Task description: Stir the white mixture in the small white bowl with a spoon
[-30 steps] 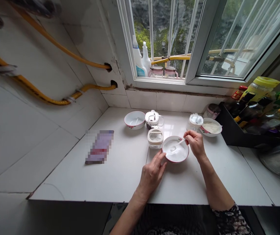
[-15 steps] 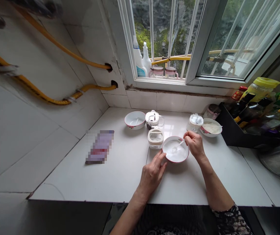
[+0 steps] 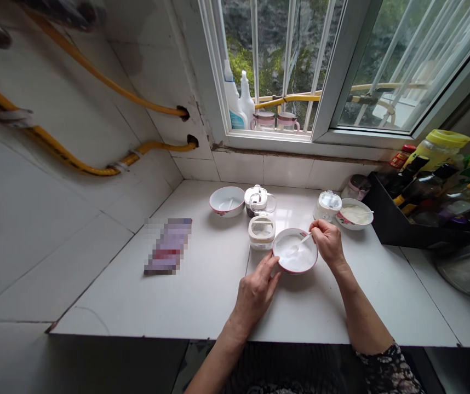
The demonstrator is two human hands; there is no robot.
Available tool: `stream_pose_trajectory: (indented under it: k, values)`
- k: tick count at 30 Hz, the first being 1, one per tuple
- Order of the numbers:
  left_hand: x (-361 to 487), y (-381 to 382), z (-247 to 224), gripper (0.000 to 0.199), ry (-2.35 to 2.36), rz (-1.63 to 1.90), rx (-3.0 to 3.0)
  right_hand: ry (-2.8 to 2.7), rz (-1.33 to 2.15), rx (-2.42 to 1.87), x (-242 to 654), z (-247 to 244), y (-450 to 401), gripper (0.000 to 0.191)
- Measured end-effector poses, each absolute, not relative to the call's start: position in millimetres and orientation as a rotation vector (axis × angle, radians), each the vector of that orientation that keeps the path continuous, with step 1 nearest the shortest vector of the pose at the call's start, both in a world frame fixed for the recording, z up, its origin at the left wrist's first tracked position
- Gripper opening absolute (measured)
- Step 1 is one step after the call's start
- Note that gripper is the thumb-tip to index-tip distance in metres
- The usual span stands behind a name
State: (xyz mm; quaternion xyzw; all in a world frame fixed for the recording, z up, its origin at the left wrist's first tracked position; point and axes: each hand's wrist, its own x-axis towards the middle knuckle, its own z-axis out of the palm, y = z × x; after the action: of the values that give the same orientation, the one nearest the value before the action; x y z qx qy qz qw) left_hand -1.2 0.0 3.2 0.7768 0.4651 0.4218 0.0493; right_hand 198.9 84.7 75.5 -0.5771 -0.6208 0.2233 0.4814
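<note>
"What's on the white counter [image 3: 202, 301] below the window [image 3: 337, 82]?"

"A bowl [image 3: 288, 234] of white stuff [image 3: 287, 255], just beside a jar [image 3: 262, 234], well forward of the wall [image 3: 239, 167], presumably for easy reach."

"And the left hand [image 3: 255, 290]?"

"Half spread, fingertips on the bowl's rim, likely to keep it from sliding."

"The right hand [image 3: 327, 241]?"

"Pinching a spoon [image 3: 304, 238] near its handle's end, tip in the white stuff, seemingly for fine control."
</note>
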Motion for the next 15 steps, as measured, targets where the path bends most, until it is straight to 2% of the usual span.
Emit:
stream_pose_trajectory:
  k: [7, 15]
  values:
    - [-1.0, 0.0, 4.4, 0.040, 1.412, 1.277, 2.359, -1.549, 0.599, -1.397, 197.7, 72.3, 85.7, 0.017]
    - [0.0, -0.2, 3.7, 0.041, 1.423, 1.287, 2.357, -1.389, 0.893, -1.301, 195.8, 69.4, 89.0, 0.014]
